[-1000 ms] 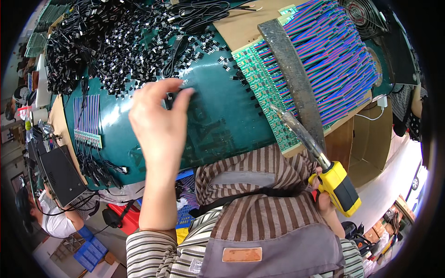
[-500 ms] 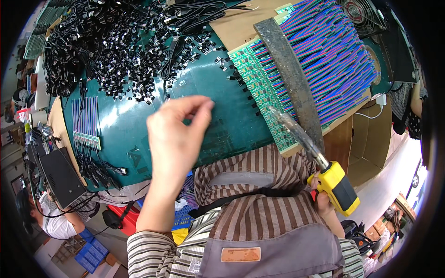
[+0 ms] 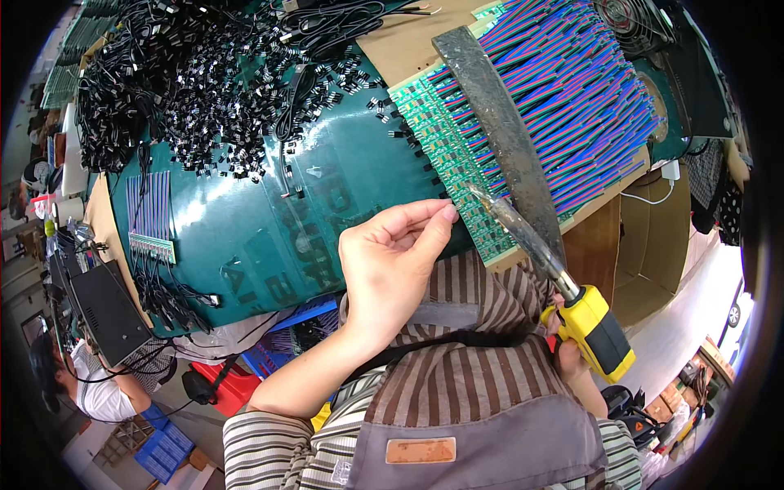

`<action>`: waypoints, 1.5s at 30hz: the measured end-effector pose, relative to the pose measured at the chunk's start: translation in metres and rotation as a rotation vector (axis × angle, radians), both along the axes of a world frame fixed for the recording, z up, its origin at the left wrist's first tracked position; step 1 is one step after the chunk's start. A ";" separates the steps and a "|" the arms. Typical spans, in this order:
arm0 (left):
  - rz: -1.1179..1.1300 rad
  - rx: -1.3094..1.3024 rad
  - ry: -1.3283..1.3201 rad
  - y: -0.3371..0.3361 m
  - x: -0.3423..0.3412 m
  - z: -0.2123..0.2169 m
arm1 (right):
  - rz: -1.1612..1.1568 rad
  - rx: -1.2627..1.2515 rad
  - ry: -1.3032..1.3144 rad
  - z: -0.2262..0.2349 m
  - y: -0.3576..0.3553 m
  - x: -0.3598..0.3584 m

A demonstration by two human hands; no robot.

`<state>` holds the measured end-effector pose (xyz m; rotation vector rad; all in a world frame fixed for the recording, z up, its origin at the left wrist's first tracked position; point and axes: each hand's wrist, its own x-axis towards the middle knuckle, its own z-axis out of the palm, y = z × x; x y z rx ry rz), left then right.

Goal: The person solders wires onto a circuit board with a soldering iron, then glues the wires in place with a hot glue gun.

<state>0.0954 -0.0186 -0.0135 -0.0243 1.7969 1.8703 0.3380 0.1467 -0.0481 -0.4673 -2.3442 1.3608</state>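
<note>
My left hand (image 3: 388, 265) has its thumb and forefinger pinched together at the near-left edge of a row of green circuit boards (image 3: 441, 139). Whatever sits in the pinch is too small to make out. In my right hand (image 3: 567, 351) is a yellow and black soldering gun (image 3: 596, 327), its tip pointing up-left over the boards. A dark metal bar (image 3: 506, 122) lies across the boards' wires. Bundles of blue, red, green and black wires (image 3: 572, 106) fan out to the right. Small black connectors (image 3: 404, 133) line the boards' left edge.
A big heap of small black connectors and cables (image 3: 212, 106) covers the far left of the green mat (image 3: 343, 180). Another wired board strip (image 3: 153, 247) lies at the left. A fan (image 3: 629, 20) stands far right, a cardboard box (image 3: 653, 253) below it. Another person (image 3: 102, 384) sits at left.
My left hand has moved right and a little toward me, from over the mat to the boards' edge. The soldering gun stays nearly still, its tip over the boards.
</note>
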 end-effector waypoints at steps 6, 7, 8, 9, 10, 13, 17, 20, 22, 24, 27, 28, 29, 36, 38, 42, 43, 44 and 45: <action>-0.038 -0.090 -0.040 0.003 -0.007 0.004 | -0.025 -0.015 -0.049 0.005 -0.002 -0.004; -0.039 -0.089 -0.042 0.003 -0.011 0.006 | -0.025 -0.020 -0.048 0.002 -0.002 -0.001; -0.065 -0.086 -0.103 0.003 -0.016 0.008 | -0.025 -0.025 -0.047 0.001 -0.002 0.001; -0.088 -0.085 -0.162 0.002 -0.019 0.008 | -0.024 -0.025 -0.047 0.003 -0.003 -0.002; -0.088 -0.085 -0.163 0.002 -0.019 0.008 | -0.031 -0.047 -0.052 0.009 -0.004 -0.008; -0.072 -0.067 -0.189 0.003 -0.019 0.007 | -0.040 -0.082 -0.064 0.017 -0.004 -0.016; -0.064 -0.063 -0.196 0.002 -0.017 0.006 | -0.002 -0.056 -0.067 0.021 -0.003 -0.023; -0.085 -0.062 -0.211 0.001 -0.021 0.007 | -0.003 -0.032 -0.085 0.025 -0.004 -0.027; -0.106 -0.066 -0.224 0.001 -0.023 0.007 | -0.004 -0.038 -0.082 0.022 -0.004 -0.025; -0.126 -0.068 -0.236 0.000 -0.024 0.007 | -0.005 -0.044 -0.078 0.020 -0.004 -0.024; -0.138 -0.049 -0.255 -0.001 -0.026 0.006 | 0.017 -0.047 -0.074 0.020 -0.002 -0.023; -0.138 -0.049 -0.256 -0.001 -0.026 0.006 | 0.032 -0.004 -0.076 0.021 -0.002 -0.023; -0.128 -0.049 -0.250 0.000 -0.025 0.006 | 0.046 0.039 -0.077 0.022 -0.001 -0.024; -0.085 -0.073 -0.210 0.003 -0.021 0.007 | -0.072 -0.124 -0.149 0.025 -0.006 -0.020; -0.080 -0.064 -0.212 0.003 -0.020 0.006 | -0.034 -0.105 -0.131 0.021 -0.004 -0.015; -0.070 -0.059 -0.205 0.004 -0.019 0.006 | 0.081 0.026 -0.064 0.013 0.002 -0.007; -0.069 -0.058 -0.205 0.004 -0.019 0.006 | 0.018 -0.034 -0.067 0.008 -0.002 0.000; -0.068 -0.054 -0.202 0.003 -0.018 0.006 | -0.045 -0.094 -0.069 0.004 -0.004 0.006; -0.066 -0.050 -0.201 0.003 -0.018 0.006 | -0.044 -0.093 -0.069 -0.001 -0.004 0.012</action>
